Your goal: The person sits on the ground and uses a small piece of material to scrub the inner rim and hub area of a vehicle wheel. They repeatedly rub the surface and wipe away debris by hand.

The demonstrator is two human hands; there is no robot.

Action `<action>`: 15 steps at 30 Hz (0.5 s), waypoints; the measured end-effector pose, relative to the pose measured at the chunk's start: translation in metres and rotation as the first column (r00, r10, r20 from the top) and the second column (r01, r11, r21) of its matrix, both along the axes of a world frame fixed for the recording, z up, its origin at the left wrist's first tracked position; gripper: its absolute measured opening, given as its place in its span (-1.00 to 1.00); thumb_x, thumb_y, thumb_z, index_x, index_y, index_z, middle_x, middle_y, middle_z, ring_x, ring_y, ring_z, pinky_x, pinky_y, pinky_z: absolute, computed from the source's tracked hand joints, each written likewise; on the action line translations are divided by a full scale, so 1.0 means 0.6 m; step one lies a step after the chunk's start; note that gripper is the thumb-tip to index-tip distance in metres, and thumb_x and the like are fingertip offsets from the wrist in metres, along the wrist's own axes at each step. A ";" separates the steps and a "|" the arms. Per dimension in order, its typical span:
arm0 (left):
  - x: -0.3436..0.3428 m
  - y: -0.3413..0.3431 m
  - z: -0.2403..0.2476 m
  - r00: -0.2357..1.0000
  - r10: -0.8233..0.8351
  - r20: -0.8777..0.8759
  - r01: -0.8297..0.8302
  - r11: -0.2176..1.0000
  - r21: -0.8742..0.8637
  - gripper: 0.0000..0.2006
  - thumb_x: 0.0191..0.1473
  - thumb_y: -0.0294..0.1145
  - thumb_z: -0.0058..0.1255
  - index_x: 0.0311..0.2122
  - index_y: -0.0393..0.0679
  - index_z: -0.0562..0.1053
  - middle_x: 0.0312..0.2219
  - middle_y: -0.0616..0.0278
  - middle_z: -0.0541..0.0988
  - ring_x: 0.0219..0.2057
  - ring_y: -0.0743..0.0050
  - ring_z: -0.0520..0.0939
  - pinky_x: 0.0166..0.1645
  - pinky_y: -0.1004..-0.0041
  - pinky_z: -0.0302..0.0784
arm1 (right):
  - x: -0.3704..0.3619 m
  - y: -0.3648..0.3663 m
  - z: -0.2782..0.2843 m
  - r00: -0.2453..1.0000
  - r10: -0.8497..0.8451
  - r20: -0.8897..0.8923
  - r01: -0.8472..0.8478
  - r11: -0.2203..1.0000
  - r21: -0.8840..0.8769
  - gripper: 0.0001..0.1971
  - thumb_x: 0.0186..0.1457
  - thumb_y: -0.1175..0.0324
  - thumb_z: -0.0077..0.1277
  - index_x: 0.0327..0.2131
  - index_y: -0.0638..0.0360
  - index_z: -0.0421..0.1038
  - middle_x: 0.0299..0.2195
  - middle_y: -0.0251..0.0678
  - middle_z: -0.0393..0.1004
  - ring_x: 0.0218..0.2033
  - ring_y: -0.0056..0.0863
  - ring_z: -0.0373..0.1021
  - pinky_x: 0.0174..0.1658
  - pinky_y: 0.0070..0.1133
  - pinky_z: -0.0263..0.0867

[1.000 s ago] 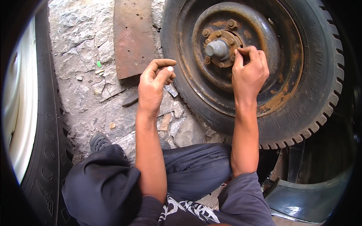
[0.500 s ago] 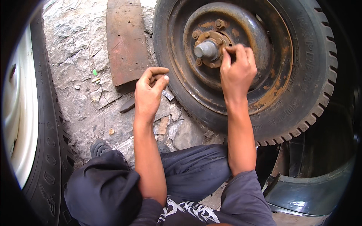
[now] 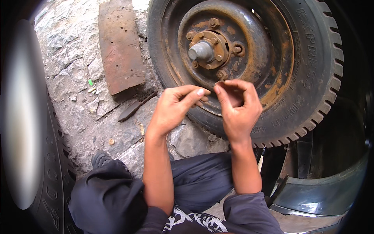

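Observation:
A rusty wheel rim (image 3: 281, 84) inside a black tyre (image 3: 311, 74) stands in front of me, its grey hub end (image 3: 200, 51) jutting out among several rusty nuts. To the right of the hub, a stud (image 3: 237, 49) shows in a rounded slot. My right hand (image 3: 240, 105) is just below the lower wheel nut (image 3: 222, 74), thumb and forefinger brought together; anything between them is too small to make out. Close beside it, my left hand (image 3: 175, 109) has its thumb pressed against the bent forefinger, and its grip hides whatever it may hold.
A rusty brown plate (image 3: 120, 50) lies on the rough stone ground, with a dark flat bar or brush (image 3: 134, 109) below it. Another tyre (image 3: 50, 167) rises at the far left. A glossy dark curved panel (image 3: 317, 197) borders the lower right.
My right hand has come down from the stud beside the hub to below the lower nut. My left hand has moved right and slightly down, close to the right one. The view has shifted slightly.

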State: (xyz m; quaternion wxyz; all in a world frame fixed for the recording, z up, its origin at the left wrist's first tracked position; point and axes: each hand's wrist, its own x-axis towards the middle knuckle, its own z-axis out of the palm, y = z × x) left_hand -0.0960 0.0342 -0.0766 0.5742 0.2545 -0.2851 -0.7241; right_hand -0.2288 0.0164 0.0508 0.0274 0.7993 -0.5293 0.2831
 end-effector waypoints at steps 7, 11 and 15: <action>-0.069 0.007 0.042 0.987 -0.144 -0.074 0.153 0.980 0.131 -0.56 0.45 -0.10 0.10 -0.03 -0.40 0.66 -0.23 0.13 0.75 -0.21 0.47 0.74 -0.16 0.41 0.71 | -0.020 0.036 -0.043 0.979 -0.192 0.073 0.196 0.979 -0.053 -0.70 0.06 0.52 0.41 -0.15 0.22 0.53 -0.28 -0.21 0.63 -0.28 -0.26 0.61 -0.19 -0.39 0.51; -0.088 0.018 0.063 0.957 0.070 -0.280 0.012 0.959 0.282 -0.61 0.42 -0.16 0.17 -0.09 -0.40 0.67 -0.34 0.24 0.73 -0.33 0.60 0.68 -0.22 0.49 0.64 | -0.008 0.060 -0.037 0.983 -0.177 -0.049 0.175 0.984 -0.044 -0.68 0.02 0.56 0.37 -0.13 0.16 0.54 -0.23 -0.27 0.64 -0.21 -0.20 0.57 -0.12 -0.34 0.48; -0.101 0.025 0.084 0.906 0.206 -0.368 -0.075 0.937 0.340 -0.67 0.42 -0.25 0.17 -0.07 -0.40 0.65 -0.29 0.25 0.72 -0.26 0.65 0.66 -0.15 0.56 0.60 | -0.010 0.058 -0.052 0.984 -0.127 -0.126 0.108 0.983 -0.146 -0.68 0.04 0.59 0.33 -0.11 0.13 0.55 -0.21 -0.32 0.65 -0.15 -0.22 0.53 -0.08 -0.33 0.45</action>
